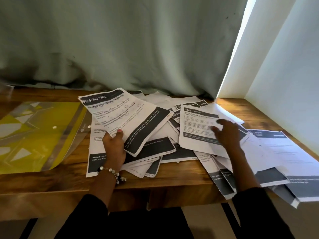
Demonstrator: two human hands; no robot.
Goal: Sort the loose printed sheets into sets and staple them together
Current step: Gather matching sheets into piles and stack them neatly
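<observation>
A messy heap of loose printed sheets (pixel 164 149) with black header and footer bands covers the middle and right of the wooden table (pixel 51 180). My left hand (pixel 114 147) pinches the lower edge of a sheet headed "DRESSING TABLE" (pixel 127 118), thumb on top, lifting it tilted above the heap. My right hand (pixel 226 131) lies with spread fingers on a sheet numbered 2945 (pixel 195 128) on top of the pile. No stapler is in sight.
A yellow plastic document folder with a clear flap (pixel 34 135) lies at the left of the table. Several sheets (pixel 276 163) overhang the table's front right edge. A grey-green curtain (pixel 120 49) hangs behind, a white wall (pixel 284 75) at right.
</observation>
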